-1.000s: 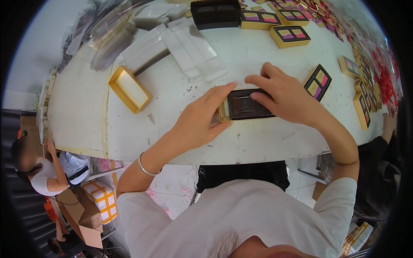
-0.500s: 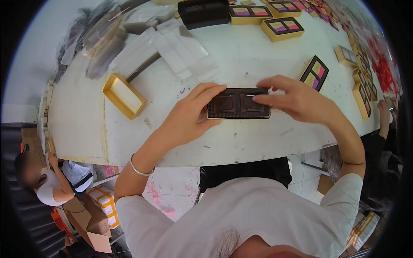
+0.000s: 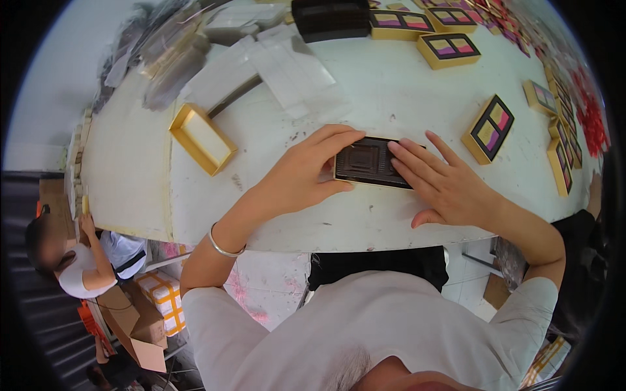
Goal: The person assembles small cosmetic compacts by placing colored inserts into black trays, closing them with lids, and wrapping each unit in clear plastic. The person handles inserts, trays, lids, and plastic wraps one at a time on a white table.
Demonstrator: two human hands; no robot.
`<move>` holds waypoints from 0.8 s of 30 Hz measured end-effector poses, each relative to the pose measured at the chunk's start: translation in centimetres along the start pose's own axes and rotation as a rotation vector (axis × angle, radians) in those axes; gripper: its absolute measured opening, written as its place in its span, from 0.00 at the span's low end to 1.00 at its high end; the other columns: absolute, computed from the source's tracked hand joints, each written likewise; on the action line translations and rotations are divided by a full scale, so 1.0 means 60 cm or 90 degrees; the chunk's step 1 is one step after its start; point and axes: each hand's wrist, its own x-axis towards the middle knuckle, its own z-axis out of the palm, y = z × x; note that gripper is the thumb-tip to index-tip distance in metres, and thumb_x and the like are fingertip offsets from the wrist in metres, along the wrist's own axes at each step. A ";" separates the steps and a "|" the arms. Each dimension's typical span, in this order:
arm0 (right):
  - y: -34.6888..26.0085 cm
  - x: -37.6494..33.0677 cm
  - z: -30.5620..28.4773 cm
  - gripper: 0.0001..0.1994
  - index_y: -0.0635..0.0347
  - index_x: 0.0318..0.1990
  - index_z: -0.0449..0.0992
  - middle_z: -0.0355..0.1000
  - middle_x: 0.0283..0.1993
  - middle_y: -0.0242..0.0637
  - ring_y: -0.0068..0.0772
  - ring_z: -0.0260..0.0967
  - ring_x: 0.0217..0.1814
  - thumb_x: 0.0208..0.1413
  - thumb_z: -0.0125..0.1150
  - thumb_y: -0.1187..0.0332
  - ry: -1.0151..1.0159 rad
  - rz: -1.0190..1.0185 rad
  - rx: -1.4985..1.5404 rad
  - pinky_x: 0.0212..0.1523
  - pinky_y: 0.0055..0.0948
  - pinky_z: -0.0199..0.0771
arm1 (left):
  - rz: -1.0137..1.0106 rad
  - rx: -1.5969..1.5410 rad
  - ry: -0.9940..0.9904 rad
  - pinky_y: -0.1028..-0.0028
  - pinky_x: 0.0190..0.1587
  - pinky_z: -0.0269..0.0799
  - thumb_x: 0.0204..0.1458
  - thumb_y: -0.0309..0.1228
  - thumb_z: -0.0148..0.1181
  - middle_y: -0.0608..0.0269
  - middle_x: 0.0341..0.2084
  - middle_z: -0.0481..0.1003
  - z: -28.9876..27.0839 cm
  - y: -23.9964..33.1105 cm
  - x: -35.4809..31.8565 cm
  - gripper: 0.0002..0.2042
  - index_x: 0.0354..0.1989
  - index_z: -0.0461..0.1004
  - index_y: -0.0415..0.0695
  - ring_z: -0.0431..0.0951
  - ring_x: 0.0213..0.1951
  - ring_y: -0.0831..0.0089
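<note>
In front of me on the table lies a shallow gold box (image 3: 375, 184) holding a dark brown plastic tray (image 3: 366, 161) with moulded hollows. My left hand (image 3: 297, 171) grips its left end, thumb on the near side and fingers on the far side. Across the right part of the tray rests my right hand (image 3: 447, 186), fingers stretched out flat and thumb apart, hiding that end. To the right stands a gold box with pink, purple and yellow panels (image 3: 490, 129) in a dark frame. An open gold box with a white inside (image 3: 226, 155) sits to the left.
Clear plastic sleeves (image 3: 290, 72) and a stack of dark trays (image 3: 330, 21) lie at the back. Several filled gold boxes (image 3: 451, 58) stand back right, others along the right edge near red ribbon (image 3: 593, 114). A co-worker (image 3: 88, 277) is at the left, beside cardboard boxes (image 3: 134, 326).
My right hand has gone from curled fingers at the tray's right end to lying flat over it. My left hand keeps its grip. The whole view has shifted slightly.
</note>
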 end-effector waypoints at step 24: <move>0.277 0.288 -0.023 0.11 0.65 0.32 0.75 0.71 0.37 0.47 0.48 0.69 0.43 0.48 0.61 0.65 0.291 0.309 -0.011 0.43 0.39 0.69 | 0.290 0.393 0.082 0.68 0.37 0.66 0.38 0.33 0.68 0.65 0.24 0.71 0.087 0.057 -0.079 0.11 0.25 0.71 0.44 0.71 0.28 0.67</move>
